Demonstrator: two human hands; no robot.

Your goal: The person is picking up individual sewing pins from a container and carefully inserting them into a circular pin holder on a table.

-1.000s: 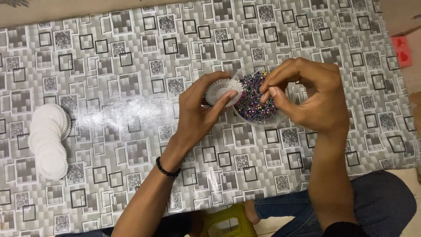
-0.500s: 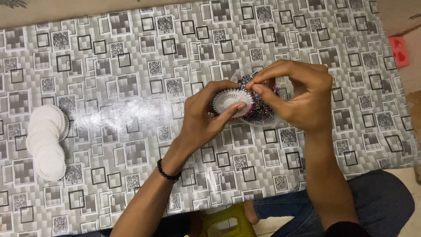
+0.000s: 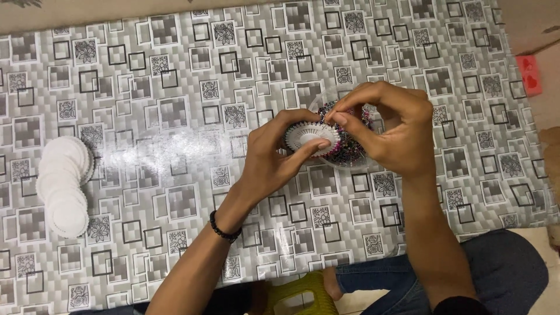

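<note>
**A:** Big picture: grey patterned tablecloth point(image 3: 175, 87) fills the view, a row of white scalloped discs point(image 3: 63, 184) well off to the left, a red object point(image 3: 529, 74) cut off at the right edge.

**B:** Centre stage, a heap of coloured-headed pins point(image 3: 350, 149), half hidden behind the right hand point(image 3: 396, 134).

**A:** Left hand point(image 3: 274, 157) pinches a white pin wheel point(image 3: 312, 137) by its rim, just above the heap.

**B:** Right fingertips pressed together at its edge; whether they're gripping a pin is too small to tell.

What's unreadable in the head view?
- Bowl of coloured pins: mostly hidden behind right hand and the white disc.
- Single pin at the right fingertips: too small to make out.
- Left hand covers the disc's lower edge.
- Red item: cut off by right frame edge.
</note>
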